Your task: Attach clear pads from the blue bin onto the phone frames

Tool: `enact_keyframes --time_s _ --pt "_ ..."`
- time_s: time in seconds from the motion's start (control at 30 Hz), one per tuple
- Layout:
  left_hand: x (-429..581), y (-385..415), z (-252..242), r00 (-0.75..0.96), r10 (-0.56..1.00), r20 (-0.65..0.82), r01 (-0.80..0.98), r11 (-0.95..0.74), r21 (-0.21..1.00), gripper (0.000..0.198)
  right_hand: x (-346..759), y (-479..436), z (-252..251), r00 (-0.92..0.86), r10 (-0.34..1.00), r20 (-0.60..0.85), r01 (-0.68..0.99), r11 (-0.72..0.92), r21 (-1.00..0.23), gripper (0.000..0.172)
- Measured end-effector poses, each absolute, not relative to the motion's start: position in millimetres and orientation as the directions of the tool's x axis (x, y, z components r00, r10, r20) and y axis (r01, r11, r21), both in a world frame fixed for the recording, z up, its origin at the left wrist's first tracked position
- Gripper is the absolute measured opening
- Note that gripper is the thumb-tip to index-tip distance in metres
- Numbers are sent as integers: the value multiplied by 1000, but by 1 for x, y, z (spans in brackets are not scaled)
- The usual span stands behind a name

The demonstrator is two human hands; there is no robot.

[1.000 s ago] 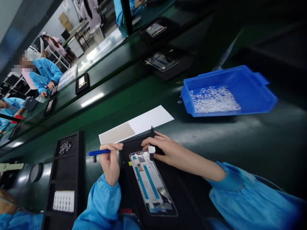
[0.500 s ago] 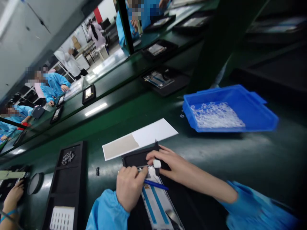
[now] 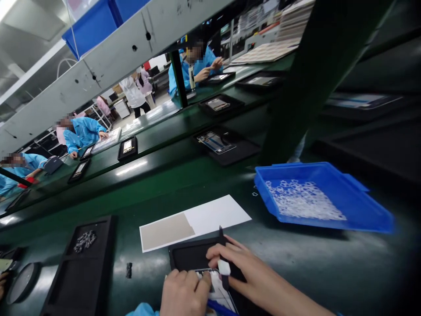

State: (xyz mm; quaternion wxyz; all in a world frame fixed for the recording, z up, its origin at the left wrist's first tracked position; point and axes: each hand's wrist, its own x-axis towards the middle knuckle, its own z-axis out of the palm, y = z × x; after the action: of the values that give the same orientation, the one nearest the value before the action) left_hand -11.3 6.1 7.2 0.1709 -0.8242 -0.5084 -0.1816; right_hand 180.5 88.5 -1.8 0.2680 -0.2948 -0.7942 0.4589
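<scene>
My left hand [image 3: 186, 292] is closed with its fingers curled on the top end of a tablet-like device with a white inside [image 3: 215, 283]. A blue pen-like stick [image 3: 221, 308] comes out from under its thumb. My right hand [image 3: 250, 267] grips black tweezers [image 3: 221, 239] whose tips point up and away from the device. A white squarish piece [image 3: 224, 267] shows on the tweezers between the fingers; whether it is attached is unclear. The device lies in a black tray [image 3: 190, 253], and its lower part is out of frame.
Right of my hands stands a blue bin [image 3: 358, 210] of small clear rings. A white-and-beige card [image 3: 217, 215] lies behind the tray. On the left are a black compartment tray [image 3: 79, 281], a small black part [image 3: 129, 270] and a round dish [image 3: 23, 283]. Co-workers [image 3: 82, 134] sit across the line.
The view has tilted up, so the bench things sit lower in frame and the device's lower part has dropped out. Both hands keep their places at the device's top end.
</scene>
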Motion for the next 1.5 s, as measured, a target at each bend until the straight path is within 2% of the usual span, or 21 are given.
enact_keyframes --time_s 0.07,0.1,0.2,0.3,0.37,0.43,0.53,0.63,0.77,0.9,1.03,1.23,1.37,1.5 --pt "-12 8 9 451 775 443 883 -459 -98 7 180 89 0 -639 739 212 204 429 -880 26" --pt "-12 9 11 474 771 425 871 -480 -101 7 180 88 1 -595 762 256 191 443 -876 25" --pt "-14 10 18 504 771 390 855 -508 -102 21 182 88 1 -369 876 311 182 396 -900 30" --pt "-16 6 22 464 805 370 879 -470 -79 31 184 89 1 -115 956 269 142 284 -948 47" --pt "-18 4 24 439 840 320 890 -454 -29 39 185 93 0 -61 973 225 76 229 -971 63" --pt "-22 5 24 408 869 281 901 -433 29 44 183 100 -1 -89 985 151 14 152 -988 75" --pt "-29 17 24 345 883 320 924 -379 52 38 177 112 -2 -136 988 80 -1 80 -997 76" --pt "-33 37 25 283 905 319 954 -299 -1 27 168 126 -1 -178 982 61 53 71 -996 68" --pt "-30 56 30 233 963 138 972 -227 -59 35 156 140 2 -199 979 41 200 81 -976 55" --pt "-26 60 34 222 975 30 974 -220 -58 36 150 144 -1 -200 979 51 210 94 -973 44" --pt "-26 60 35 212 977 -1 975 -212 -71 34 147 141 -4 -184 980 73 244 117 -963 37" --pt "-26 60 35 227 974 10 973 -226 -49 33 142 137 1 -189 980 56 375 125 -919 18" --pt "-28 62 33 229 973 -4 971 -229 -68 32 144 139 -2 -206 977 54 369 129 -920 21" --pt "-26 58 29 215 977 -1 977 -215 -20 33 154 133 -1 -241 959 150 439 246 -864 34"
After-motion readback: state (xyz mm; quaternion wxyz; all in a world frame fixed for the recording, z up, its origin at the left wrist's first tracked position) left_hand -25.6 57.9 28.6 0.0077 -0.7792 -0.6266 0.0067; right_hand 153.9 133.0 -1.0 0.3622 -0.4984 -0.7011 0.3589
